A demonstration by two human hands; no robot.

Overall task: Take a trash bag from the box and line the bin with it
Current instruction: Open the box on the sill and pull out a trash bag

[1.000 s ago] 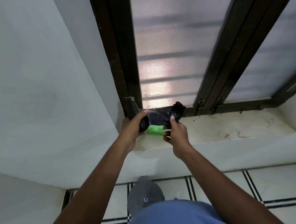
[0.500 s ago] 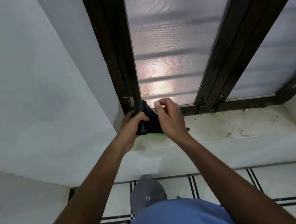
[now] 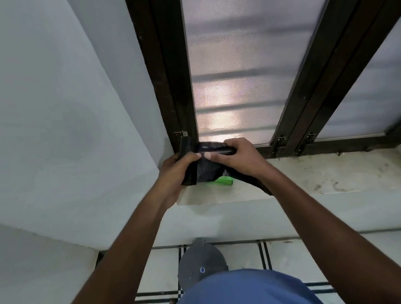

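Holding a black trash bag between them, both hands work just above the left end of a pale stone window ledge in the head view. The left hand has its fingers curled round the bag's left edge, the thumb lying across the front of the folded plastic. The right hand comes over the top, its fingers bent down onto the bag's upper fold and its thumb pressing the front, the two thumbs nearly touching. The bag is still folded into a flat, dark packet, with a loose strip trailing down to the right beneath the right wrist.

Just below the bag, a small bright green box lies on the ledge, partly hidden behind the plastic; whether the bag touches it cannot be told.

Behind the hands stands a window with a dark brown frame and frosted, mesh-textured panes, light glowing through the lower middle of one pane. A plain white wall fills the left side.

Down by the floor, a round grey bin with a small blue dot on its lid stands on white floor tiles crossed by dark lines, close to the wall under the ledge. The person's blue shirt covers the bottom edge, overlapping the bin's near side.
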